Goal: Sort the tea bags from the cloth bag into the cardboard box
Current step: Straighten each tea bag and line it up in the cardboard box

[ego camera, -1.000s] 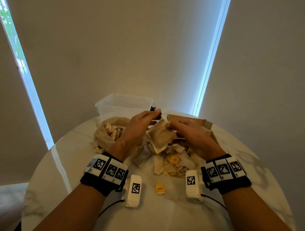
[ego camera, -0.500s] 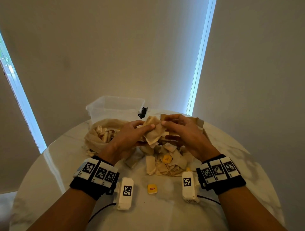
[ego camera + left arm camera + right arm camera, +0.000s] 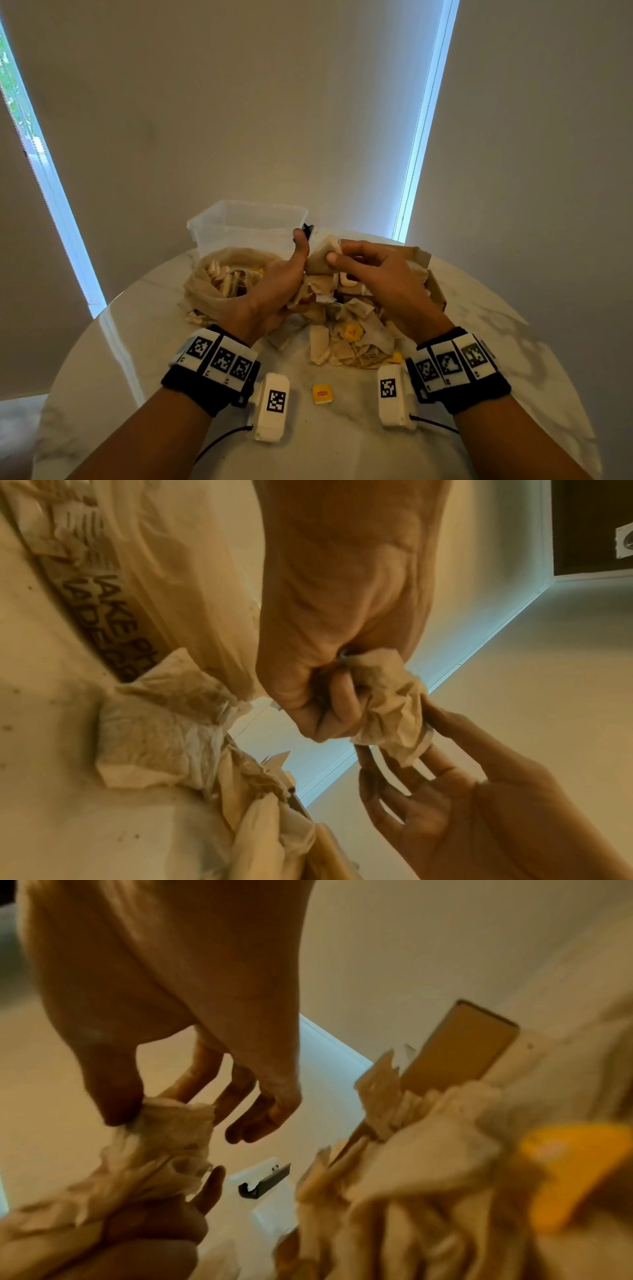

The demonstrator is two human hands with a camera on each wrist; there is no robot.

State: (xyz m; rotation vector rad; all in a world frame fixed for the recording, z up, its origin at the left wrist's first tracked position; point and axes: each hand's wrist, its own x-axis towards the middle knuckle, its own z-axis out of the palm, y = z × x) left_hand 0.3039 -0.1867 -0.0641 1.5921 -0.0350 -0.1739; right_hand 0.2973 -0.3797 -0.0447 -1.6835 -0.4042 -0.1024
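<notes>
Both hands hold one crumpled beige tea bag (image 3: 320, 262) above the table, just in front of the cardboard box (image 3: 419, 257). My left hand (image 3: 291, 274) grips its lower end in curled fingers (image 3: 337, 696), thumb pointing up. My right hand (image 3: 337, 255) pinches the upper end between thumb and fingers (image 3: 116, 1110). The tea bag (image 3: 390, 704) looks twisted between the two hands. At the left, the cloth bag (image 3: 209, 291) lies open with several tea bags inside. A loose pile of tea bags (image 3: 356, 339) lies on the table below my hands.
A clear plastic tub (image 3: 246, 222) stands behind the cloth bag. A yellow tag (image 3: 322, 394) lies alone near the front, and another yellow tag (image 3: 352, 332) sits on the pile. The round marble table (image 3: 137, 342) ends close on all sides. A box flap (image 3: 459, 1047) stands upright.
The left hand has turned so its thumb points up and its fingers have closed round the tea bag. The right hand still pinches the bag's top, near the box.
</notes>
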